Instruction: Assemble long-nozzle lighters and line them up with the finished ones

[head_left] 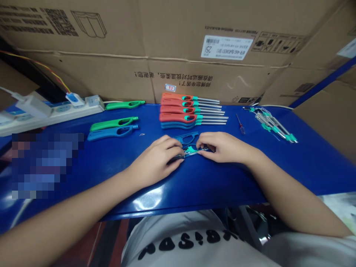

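Observation:
Both hands rest on the blue table [211,181] over a blue lighter handle shell [188,138] with a teal part [191,150] between them. My left hand [158,157] has its fingers curled down on the shell's left end. My right hand [221,146] pinches the piece from the right. What lies under the fingers is partly hidden.
Just behind the hands lies a stack of red and blue long-nosed lighters [189,113]. Green and blue handle shells [114,128] lie to the left. A small red screwdriver [240,125] and metal tubes with teal ends [274,124] lie at right. A white power strip [55,111] and cardboard boxes [178,48] stand behind.

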{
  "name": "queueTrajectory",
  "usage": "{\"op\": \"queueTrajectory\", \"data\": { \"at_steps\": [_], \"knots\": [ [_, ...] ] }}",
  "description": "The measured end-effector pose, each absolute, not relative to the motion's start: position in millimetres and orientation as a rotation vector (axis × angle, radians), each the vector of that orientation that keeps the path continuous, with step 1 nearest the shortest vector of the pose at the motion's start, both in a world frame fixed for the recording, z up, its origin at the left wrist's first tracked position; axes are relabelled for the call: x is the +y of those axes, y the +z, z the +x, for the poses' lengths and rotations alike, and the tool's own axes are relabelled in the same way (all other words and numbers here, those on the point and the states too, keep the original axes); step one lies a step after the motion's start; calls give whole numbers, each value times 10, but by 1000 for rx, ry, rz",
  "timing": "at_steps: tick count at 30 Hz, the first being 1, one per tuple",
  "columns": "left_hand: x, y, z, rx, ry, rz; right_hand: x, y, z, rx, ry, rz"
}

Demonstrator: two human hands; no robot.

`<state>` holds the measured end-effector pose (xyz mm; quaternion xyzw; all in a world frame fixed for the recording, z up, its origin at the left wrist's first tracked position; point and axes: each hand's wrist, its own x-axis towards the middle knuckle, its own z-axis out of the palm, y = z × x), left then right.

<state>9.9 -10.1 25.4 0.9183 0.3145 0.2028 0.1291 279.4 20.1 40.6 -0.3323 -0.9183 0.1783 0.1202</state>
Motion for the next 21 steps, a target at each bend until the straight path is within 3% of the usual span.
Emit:
{"op": "queueTrajectory", "data": {
  "at_steps": [21],
  "knots": [
    [-26,84,95,801,555,2717,238,276,2740,-2551,453,-952]
  ]
}}
